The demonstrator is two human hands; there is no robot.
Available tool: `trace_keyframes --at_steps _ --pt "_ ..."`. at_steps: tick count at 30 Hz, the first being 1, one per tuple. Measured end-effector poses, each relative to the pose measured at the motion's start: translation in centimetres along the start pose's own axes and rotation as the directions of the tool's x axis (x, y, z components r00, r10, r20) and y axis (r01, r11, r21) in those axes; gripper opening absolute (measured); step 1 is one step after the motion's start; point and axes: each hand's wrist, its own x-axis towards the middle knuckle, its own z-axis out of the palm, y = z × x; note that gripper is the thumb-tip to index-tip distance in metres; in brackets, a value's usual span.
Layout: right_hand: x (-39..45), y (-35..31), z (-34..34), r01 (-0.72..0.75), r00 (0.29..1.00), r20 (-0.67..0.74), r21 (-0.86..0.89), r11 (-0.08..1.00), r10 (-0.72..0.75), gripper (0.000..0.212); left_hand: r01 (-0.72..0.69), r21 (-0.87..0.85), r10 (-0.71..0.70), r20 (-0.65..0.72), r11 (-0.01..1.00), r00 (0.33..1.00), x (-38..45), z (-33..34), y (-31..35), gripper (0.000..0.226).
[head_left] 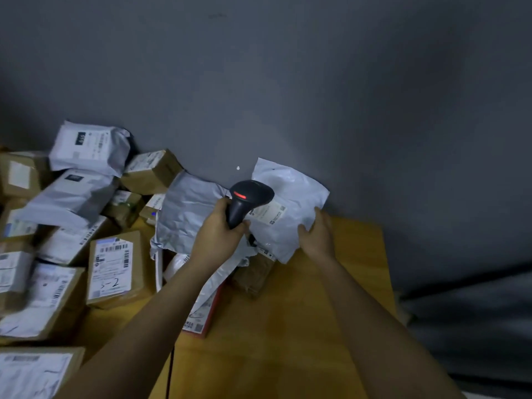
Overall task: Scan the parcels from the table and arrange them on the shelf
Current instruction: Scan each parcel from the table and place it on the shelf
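Left hand (pixel 218 234) grips barcode scanner (pixel 249 201) over white mailer (pixel 290 223) held by right hand (pixel 315 236); parcel pile (pixel 72 226) unscanned on worktop (pixel 288 326)

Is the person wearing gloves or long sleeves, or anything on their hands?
No gloves and no sleeves show. The left hand and the right hand are both bare, and both forearms are uncovered right down to the bottom edge of the picture. I see no watch, bracelet or ring on either one, though the room is dim, so something tiny could be missed.
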Motion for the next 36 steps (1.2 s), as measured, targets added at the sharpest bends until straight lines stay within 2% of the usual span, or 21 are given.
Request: trace_keyframes --at_steps 3,5,7,9,10,12,13,15,18,21,24,26,28,30,32,34,36 --pt "3.5 -1.2 -0.4 0.094 0.994 -0.026 -0.259 0.961 -0.104 0.066 0.028 -0.005 -0.028 -0.002 1.000 1.000 1.4 0.4 -0.6 0.030" --pt "5.9 -1.6 -0.1 0.082 0.995 -0.019 -0.373 0.924 -0.097 0.071 0.048 -0.018 -0.048 -0.003 0.999 0.999 2.1 0.6 -0.9 0.030" --pt "7.8 -2.1 0.5 -0.071 0.995 -0.082 -0.275 0.959 0.051 0.081 0.073 -0.021 -0.073 -0.002 0.997 0.997 2.7 0.7 -1.1 0.030" --pt "9.2 -2.8 0.9 -0.284 0.949 -0.140 0.015 0.959 0.283 0.094 0.095 -0.021 -0.095 -0.004 0.995 0.995 3.2 0.8 -1.4 0.030" --pt "9.7 -3.2 1.0 -0.352 0.916 -0.133 0.186 0.917 0.379 0.099 0.102 -0.022 -0.103 -0.006 0.994 0.995 3.4 0.8 -1.5 0.030" --pt "10.5 -3.4 1.0 -0.378 0.877 -0.110 0.444 0.812 0.468 0.103 0.109 -0.025 -0.110 -0.012 0.994 0.994 3.7 0.8 -1.7 0.028" --pt "10.9 -3.3 1.0 -0.365 0.876 -0.104 0.494 0.789 0.471 0.100 0.109 -0.023 -0.109 -0.019 0.994 0.994 3.7 0.8 -1.7 0.026" --pt "11.3 -2.7 0.9 -0.319 0.901 -0.108 0.494 0.809 0.421 0.084 0.098 -0.012 -0.099 -0.032 0.995 0.995 3.8 0.7 -1.7 0.024" --pt "10.4 -1.3 0.3 -0.212 0.932 -0.176 0.443 0.871 0.316 0.044 0.088 -0.017 -0.088 -0.042 0.996 0.995 3.5 0.7 -1.4 0.025" --pt "6.7 1.2 -1.2 -0.221 0.914 -0.196 0.494 0.841 0.356 0.026 0.083 -0.015 -0.083 -0.024 0.996 0.996 2.8 1.1 -0.8 0.025" --pt "1.2 5.2 -2.8 -0.318 0.886 -0.132 0.521 0.792 0.444 0.024 0.062 -0.025 -0.061 0.028 0.998 0.998 1.8 2.2 0.0 0.027" --pt "-2.2 7.3 -3.7 -0.363 0.890 -0.044 0.531 0.765 0.453 0.013 0.047 -0.022 -0.046 0.062 0.999 0.997 1.1 3.1 0.4 0.027" --pt "-4.4 8.9 -4.2 -0.411 0.889 0.056 0.530 0.741 0.454 0.021 0.030 -0.005 -0.029 0.110 1.000 0.994 0.3 4.1 0.6 0.025" --pt "-5.5 10.2 -4.1 -0.517 0.851 0.217 0.513 0.686 0.479 0.035 0.006 0.011 -0.008 0.164 1.000 0.986 -0.5 5.1 0.8 0.025" --pt "-6.0 10.6 -4.0 -0.577 0.816 0.345 0.502 0.644 0.463 0.035 -0.006 0.027 0.001 0.206 1.000 0.979 -1.3 5.7 0.7 0.028" --pt "-5.9 10.8 -3.7 -0.532 0.847 0.320 0.537 0.655 0.425 0.037 -0.008 0.043 -0.002 0.232 0.999 0.973 -2.2 6.0 0.6 0.030" --pt "-5.9 10.5 -3.3 -0.456 0.889 0.229 0.502 0.735 0.396 0.035 -0.012 0.056 -0.002 0.246 0.998 0.969 -3.0 6.2 0.4 0.032"
